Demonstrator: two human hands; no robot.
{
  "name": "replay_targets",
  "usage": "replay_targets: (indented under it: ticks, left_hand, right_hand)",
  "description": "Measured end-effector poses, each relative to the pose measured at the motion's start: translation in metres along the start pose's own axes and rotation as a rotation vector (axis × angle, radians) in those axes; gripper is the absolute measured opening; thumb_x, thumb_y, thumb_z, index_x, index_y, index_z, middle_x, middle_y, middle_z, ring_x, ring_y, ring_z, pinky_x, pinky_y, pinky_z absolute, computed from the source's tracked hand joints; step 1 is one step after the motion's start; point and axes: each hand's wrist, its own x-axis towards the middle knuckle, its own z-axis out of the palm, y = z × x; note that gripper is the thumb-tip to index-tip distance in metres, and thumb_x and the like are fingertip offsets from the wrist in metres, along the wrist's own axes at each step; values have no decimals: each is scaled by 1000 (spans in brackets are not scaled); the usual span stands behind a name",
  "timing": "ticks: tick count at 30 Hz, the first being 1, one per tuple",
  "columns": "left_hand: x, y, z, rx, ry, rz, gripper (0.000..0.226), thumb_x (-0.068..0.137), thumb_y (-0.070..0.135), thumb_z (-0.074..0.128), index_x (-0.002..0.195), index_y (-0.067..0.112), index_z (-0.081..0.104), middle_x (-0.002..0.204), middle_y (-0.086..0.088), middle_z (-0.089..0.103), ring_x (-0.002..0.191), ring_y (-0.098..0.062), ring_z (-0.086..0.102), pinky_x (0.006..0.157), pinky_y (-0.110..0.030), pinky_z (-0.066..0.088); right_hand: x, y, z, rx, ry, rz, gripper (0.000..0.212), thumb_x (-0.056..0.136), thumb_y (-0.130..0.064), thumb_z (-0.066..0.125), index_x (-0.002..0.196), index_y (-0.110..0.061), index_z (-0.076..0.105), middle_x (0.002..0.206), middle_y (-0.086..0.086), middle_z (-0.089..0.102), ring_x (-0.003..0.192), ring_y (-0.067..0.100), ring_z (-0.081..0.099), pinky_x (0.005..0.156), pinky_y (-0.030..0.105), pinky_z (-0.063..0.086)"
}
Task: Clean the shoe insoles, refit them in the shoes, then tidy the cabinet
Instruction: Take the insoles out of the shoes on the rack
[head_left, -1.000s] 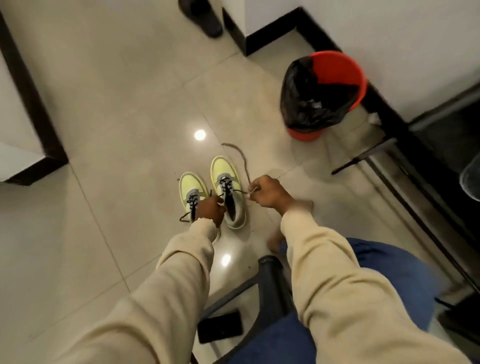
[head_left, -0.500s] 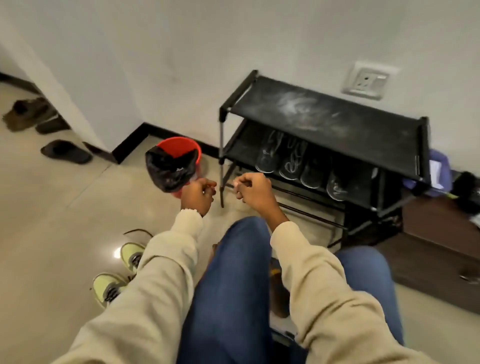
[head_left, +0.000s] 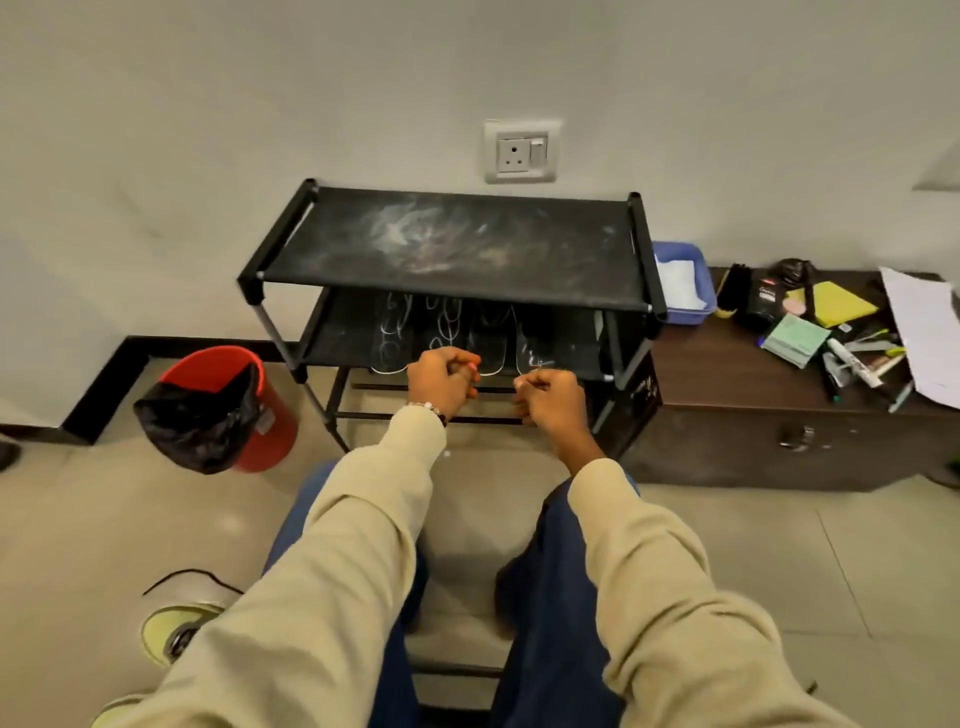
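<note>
Seated person faces a black shoe rack (head_left: 291, 228); both hands raised in front of its middle shelf, touching nothing. Left hand (head_left: 441, 382) curled into a loose fist, fingers folded in; can't tell if it pinches anything small. Right hand (head_left: 553, 402) also curled shut, nothing visible inside it; the two hands apart from each other.

Task things: yellow-green shoes (head_left: 174, 631) on the floor at lower left, beside the left sleeve, one dark lace (head_left: 187, 577) trailing loose over the tile; insoles not visible, so can't tell if they are back inside. Dark sandals (head_left: 441, 332) in a row on the middle shelf; top shelf (head_left: 457, 244) bare but smeared with pale dust. Red bin (head_left: 265, 415) with black liner left of the rack; low brown cabinet (head_left: 769, 421) to the right, its top cluttered with pens, pads and paper (head_left: 919, 332); blue tub (head_left: 680, 283) just beside the rack.

Judgement: tidying stage about to start. Risks: loose lace could snag a foot or chair leg; wiping the dusty shelf could drop grit on the sandals below; the light rack may tip or slide if leaned on; loose papers and pens on the cabinet could be swept off.
</note>
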Motion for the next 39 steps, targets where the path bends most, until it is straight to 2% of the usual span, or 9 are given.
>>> replay_targets:
  ticks: [6, 11, 15, 17, 20, 24, 28, 34, 39]
  left_hand:
    - [54, -28, 48, -179, 48, -391, 15, 91, 11, 57, 80, 12, 66, 88, -13, 70, 72, -27, 70, 68, -37, 61]
    - [104, -62, 71, -178, 121, -630, 41, 80, 41, 71, 97, 5, 63, 95, -16, 67, 73, -31, 70, 66, -42, 61]
    - [127, -67, 84, -309, 170, -740, 38, 77, 36, 78, 91, 4, 64, 87, -16, 68, 69, -32, 71, 64, -43, 60]
    - [134, -69, 88, -413, 165, -766, 29, 80, 24, 76, 93, 2, 63, 88, -16, 69, 69, -31, 71, 67, -45, 60]
    - [131, -71, 90, -515, 103, -774, 24, 83, 13, 72, 102, 2, 63, 89, -15, 70, 72, -25, 71, 71, -40, 60]
    - [103, -57, 86, -575, 117, -704, 12, 83, 12, 70, 89, 6, 62, 84, -11, 68, 68, -22, 67, 74, -40, 60]
    - [59, -39, 68, -645, 33, -680, 17, 87, 5, 64, 102, 1, 59, 88, -15, 65, 73, -26, 63, 75, -42, 58]
    - [-31, -23, 48, -702, -73, -725, 37, 92, -12, 46, 128, -7, 46, 125, -22, 57, 104, -41, 60, 90, -49, 51]
    - [-106, -34, 45, -673, -122, -694, 47, 90, -17, 43, 131, 6, 48, 131, -19, 54, 108, -45, 58, 77, -52, 56]
  right_hand:
    - [59, 36, 2, 110, 222, 312, 18, 90, -19, 59, 76, -12, 65, 82, 12, 71, 74, 26, 68, 74, 42, 58]
    - [106, 50, 16, 243, 330, 434, 23, 86, -25, 67, 100, -6, 65, 95, 8, 68, 91, 26, 66, 85, 42, 55]
    - [136, 52, 25, 317, 362, 485, 34, 82, -22, 73, 109, -6, 61, 103, 10, 66, 93, 26, 66, 80, 43, 57]
    - [142, 53, 27, 327, 361, 501, 13, 82, -14, 72, 91, -11, 63, 91, 7, 65, 87, 26, 67, 75, 43, 59]
    - [135, 56, 27, 353, 354, 492, 20, 82, -6, 70, 73, -18, 56, 77, 0, 61, 84, 26, 67, 73, 42, 59]
    - [110, 56, 19, 392, 262, 451, 7, 88, -7, 64, 92, -12, 63, 93, 7, 68, 76, 20, 66, 63, 30, 57]
    - [67, 51, 2, 434, 199, 444, 5, 90, -6, 60, 93, -10, 63, 96, 11, 66, 69, 15, 61, 57, 26, 53]
    - [-28, 53, -28, 507, 99, 571, 25, 88, 3, 59, 112, -1, 56, 113, 16, 62, 95, 28, 63, 60, 35, 55]
    - [-109, 66, -49, 586, 0, 608, 21, 87, 14, 53, 105, 6, 57, 111, 23, 61, 99, 34, 61, 69, 42, 55]
